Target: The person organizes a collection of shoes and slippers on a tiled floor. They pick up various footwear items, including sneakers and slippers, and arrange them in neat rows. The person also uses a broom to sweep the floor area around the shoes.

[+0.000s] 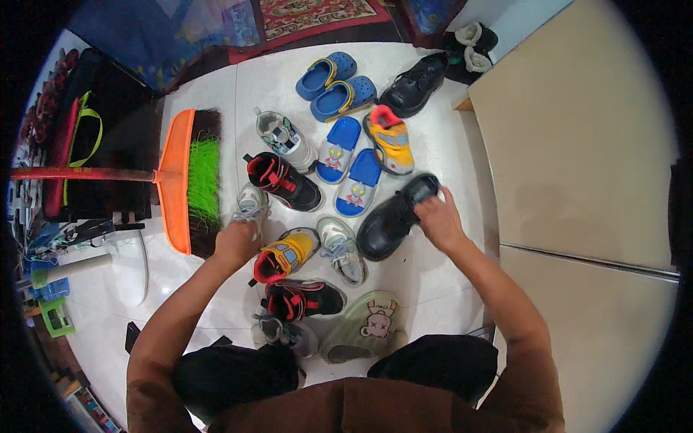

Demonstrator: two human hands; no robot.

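Observation:
My left hand (237, 242) is closed on the heel end of a grey lace-up sneaker (250, 203), left of the other shoes. On the right, my right hand (440, 221) grips a black leather shoe (388, 224) by its side near the opening. A similar grey sneaker (341, 249) stands between my hands. Near my left hand are a yellow-and-red shoe (291, 250) and a black-and-red shoe (283, 182). Two blue slides (355, 184) lie in the middle, and another yellow-and-red shoe (390, 139) is beyond my right hand.
Blue clogs (334, 96), a black shoe (415, 85) and a pale sneaker (284, 137) are farther off. By my knees lie a green slipper (362, 326), a black-and-red shoe (307, 299) and a grey shoe (285, 334). An orange broom (175, 180) is left; a beige cabinet (570, 144) borders the right.

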